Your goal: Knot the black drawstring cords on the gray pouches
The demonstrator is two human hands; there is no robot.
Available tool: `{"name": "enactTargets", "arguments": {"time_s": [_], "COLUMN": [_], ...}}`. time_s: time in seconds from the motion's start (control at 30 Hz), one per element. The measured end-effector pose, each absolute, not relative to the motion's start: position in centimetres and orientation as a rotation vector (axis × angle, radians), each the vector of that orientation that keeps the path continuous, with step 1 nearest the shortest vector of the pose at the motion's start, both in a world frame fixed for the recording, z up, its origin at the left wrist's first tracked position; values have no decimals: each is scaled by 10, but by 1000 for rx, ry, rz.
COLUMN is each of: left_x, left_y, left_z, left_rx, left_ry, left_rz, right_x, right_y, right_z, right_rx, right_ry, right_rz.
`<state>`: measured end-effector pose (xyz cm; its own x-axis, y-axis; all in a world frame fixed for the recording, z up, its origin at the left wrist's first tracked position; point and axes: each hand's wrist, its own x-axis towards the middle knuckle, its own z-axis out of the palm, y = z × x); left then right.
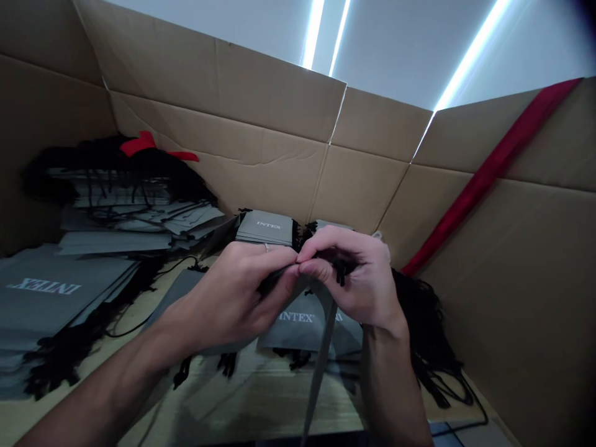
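Note:
My left hand [237, 292] and my right hand [358, 279] meet in the middle of the view, fingertips pinched together on the top edge of a grey INTEX drawstring bag [302, 326]. A black cord [341, 271] shows between the right hand's fingers. The bag hangs down from the pinch, its lower part seen edge-on. Both hands are closed on it. A ring sits on a left finger.
Stacks of grey INTEX bags [41, 298] with black cords lie at the left, a taller pile [135, 205] behind with a red ribbon [139, 144]. Another stack [265, 228] sits behind my hands. Loose black cords [428, 329] lie right. Cardboard walls [279, 124] with a red strip [488, 171] enclose all.

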<state>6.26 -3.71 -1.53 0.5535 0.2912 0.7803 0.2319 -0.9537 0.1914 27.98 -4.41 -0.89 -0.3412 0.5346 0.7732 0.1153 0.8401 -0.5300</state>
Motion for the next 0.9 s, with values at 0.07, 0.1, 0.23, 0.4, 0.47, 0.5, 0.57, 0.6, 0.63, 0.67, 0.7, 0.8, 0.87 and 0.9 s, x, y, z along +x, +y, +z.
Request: {"name": "enactTargets", "arguments": {"time_s": [0.07,0.1,0.23,0.4,0.47,0.5,0.57,0.6,0.63,0.67,0.7,0.8,0.87,0.9], "left_x": [64,64,65,65,64,64,64,65,65,66,66,68,68,68], "left_y": [-39,-39,-41,-38,-37,-37,-37,-37,-38,-39,-39,-42,-44,-45], "left_z": [-15,-15,-17,-18,-18,-17,-17,-17,-17,-17,-17,-17,-17,-16], "left_rx": [2659,2638,2616,2623,2626,2627,2619,2616,2615,2613,2604,2551,2500,2480], "left_ry": [403,370,273,280,288,293,291,286,278,270,248,202,167,151], "left_rz": [1361,1352,1318,1308,1300,1298,1327,1349,1373,1393,1410,1394,1377,1366], "right_x": [283,285,292,290,289,288,288,288,289,289,288,285,282,280], "right_y": [-42,-41,-40,-40,-40,-40,-39,-38,-37,-36,-34,-26,-21,-19], "right_z": [-10,-10,-10,-6,-5,-4,-4,-5,-6,-7,-9,-16,-22,-24], "right_rx": [-426,-400,-352,-288,-273,-275,-298,-314,-326,-329,-322,-256,-224,-215], "right_ry": [-1907,-1914,-1957,-1969,-1954,-1938,-1894,-1872,-1848,-1826,-1807,-1753,-1710,-1687], "right_rz": [559,627,866,839,833,849,914,959,1009,1062,1115,1244,1278,1279]}}
